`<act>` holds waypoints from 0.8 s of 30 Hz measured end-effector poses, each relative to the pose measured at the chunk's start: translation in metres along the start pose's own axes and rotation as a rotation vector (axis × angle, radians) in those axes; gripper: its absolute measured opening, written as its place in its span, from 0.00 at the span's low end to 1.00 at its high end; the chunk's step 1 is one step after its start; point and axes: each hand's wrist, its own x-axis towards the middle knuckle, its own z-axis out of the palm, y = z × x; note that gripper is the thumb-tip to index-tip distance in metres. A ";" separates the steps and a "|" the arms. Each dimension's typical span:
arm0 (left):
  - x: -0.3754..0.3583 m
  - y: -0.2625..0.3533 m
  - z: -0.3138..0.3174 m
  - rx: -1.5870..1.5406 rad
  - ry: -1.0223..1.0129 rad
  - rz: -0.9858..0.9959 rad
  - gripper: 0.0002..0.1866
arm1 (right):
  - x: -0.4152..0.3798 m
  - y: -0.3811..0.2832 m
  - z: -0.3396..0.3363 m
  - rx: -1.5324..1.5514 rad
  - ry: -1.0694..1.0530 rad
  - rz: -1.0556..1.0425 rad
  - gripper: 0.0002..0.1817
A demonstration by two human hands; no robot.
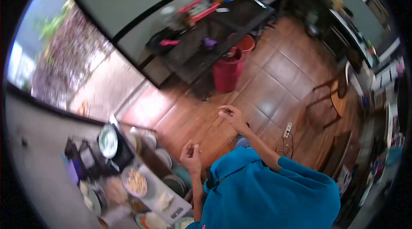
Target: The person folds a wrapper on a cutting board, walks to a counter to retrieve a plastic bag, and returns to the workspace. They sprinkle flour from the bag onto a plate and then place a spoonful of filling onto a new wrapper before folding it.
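Observation:
My left hand is raised in front of my body, its fingers loosely curled and the thumb held apart from them. Higher up and to the right, my right hand hovers over the floor with its fingers bent and parted. I see no object in either hand, though both palms are partly in shadow. Closest to my left hand is a counter with a white cutting board and a bowl of pale pieces. Ahead of my right hand stands a red bucket.
A dark table stands ahead, with a red tray on it. To the left is an open doorway with plants. A wooden chair and a power strip with a cord are on the tiled floor at right.

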 end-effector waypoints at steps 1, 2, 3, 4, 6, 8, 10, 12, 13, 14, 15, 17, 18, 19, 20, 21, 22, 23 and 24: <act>0.009 0.003 0.034 0.029 -0.114 -0.029 0.13 | 0.008 -0.005 -0.034 0.017 0.073 -0.008 0.15; 0.020 0.000 0.074 0.037 -0.158 -0.019 0.13 | 0.016 -0.012 -0.072 0.027 0.116 -0.020 0.15; 0.030 -0.004 0.113 0.048 -0.286 -0.013 0.13 | 0.020 -0.018 -0.110 0.024 0.214 -0.072 0.16; 0.031 0.005 0.148 0.054 -0.401 -0.007 0.14 | 0.017 -0.034 -0.143 0.018 0.300 -0.123 0.16; 0.036 0.007 0.229 -0.031 -0.538 -0.028 0.15 | 0.020 -0.039 -0.203 0.025 0.419 -0.151 0.16; 0.037 0.020 0.301 -0.147 -0.746 -0.049 0.16 | 0.023 -0.055 -0.273 0.006 0.597 -0.054 0.17; 0.035 0.045 0.365 0.149 -0.881 -0.087 0.17 | 0.023 -0.045 -0.334 0.010 0.725 -0.078 0.17; 0.029 0.042 0.429 0.027 -0.975 -0.081 0.15 | 0.027 -0.047 -0.386 0.022 0.847 -0.111 0.17; 0.032 0.037 0.453 -0.068 -0.958 -0.114 0.13 | 0.031 -0.053 -0.402 0.102 0.869 -0.074 0.17; 0.034 0.031 0.477 -0.063 -1.010 -0.114 0.13 | 0.034 -0.057 -0.415 0.188 0.874 -0.034 0.17; 0.039 0.023 0.502 -0.079 -1.042 -0.115 0.10 | 0.038 -0.057 -0.433 0.195 0.914 -0.046 0.17; 0.050 0.015 0.547 -0.095 -1.095 -0.122 0.06 | 0.049 -0.057 -0.472 0.412 0.998 0.081 0.16; 0.055 0.016 0.563 0.030 -1.123 -0.028 0.04 | 0.048 -0.051 -0.492 0.412 1.021 0.062 0.16; 0.064 0.013 0.587 0.149 -1.142 0.061 0.03 | 0.054 -0.042 -0.519 0.544 1.060 0.069 0.17; 0.076 0.005 0.609 0.135 -1.160 0.064 0.03 | 0.063 -0.035 -0.547 0.677 1.091 0.070 0.18; 0.090 -0.003 0.630 0.096 -1.158 0.012 0.03 | 0.072 -0.025 -0.579 0.671 1.105 0.056 0.18; 0.103 -0.007 0.660 0.058 -1.157 -0.039 0.03 | 0.081 -0.013 -0.614 0.682 1.189 0.067 0.17; 0.115 -0.004 0.691 0.059 -1.178 -0.038 0.03 | 0.086 -0.003 -0.645 0.702 1.279 0.082 0.16; 0.127 0.003 0.720 0.052 -1.173 -0.034 0.03 | 0.089 0.004 -0.676 0.722 1.323 0.047 0.15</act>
